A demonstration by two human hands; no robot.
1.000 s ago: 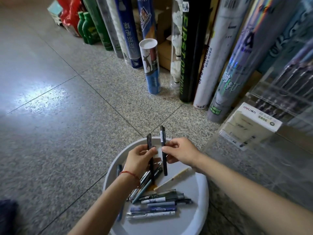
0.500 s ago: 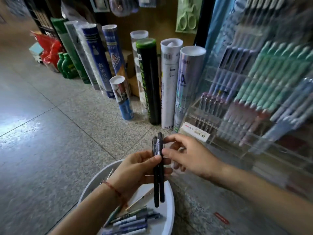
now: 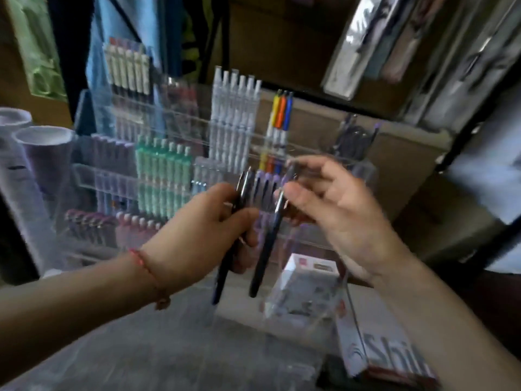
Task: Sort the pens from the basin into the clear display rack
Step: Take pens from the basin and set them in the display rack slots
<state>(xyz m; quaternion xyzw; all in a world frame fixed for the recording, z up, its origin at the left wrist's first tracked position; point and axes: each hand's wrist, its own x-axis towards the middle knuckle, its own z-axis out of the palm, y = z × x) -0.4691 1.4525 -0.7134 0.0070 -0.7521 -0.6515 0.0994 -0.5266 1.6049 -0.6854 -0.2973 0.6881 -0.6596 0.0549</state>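
Note:
The picture is blurred by motion. In front of me stands the clear display rack (image 3: 90,176), its tiers holding rows of white, green, purple and coloured pens. My left hand (image 3: 197,235) grips a dark pen (image 3: 222,277) upright before the rack's middle. My right hand (image 3: 332,204) pinches a second dark pen (image 3: 263,261) near its top between thumb and forefinger, its other fingers spread. The two pens hang side by side, a little apart. The basin is out of view.
Two white tube tops (image 3: 42,136) stand at the left. A clear box with a white label (image 3: 307,286) and a red-and-white carton (image 3: 389,354) lie below the right hand. A dark shelf frame (image 3: 479,117) runs along the right.
My view has swung up and right from the basin to the rack. Both hands rose with the pens, and the pens, held together before, are now apart, one in each hand.

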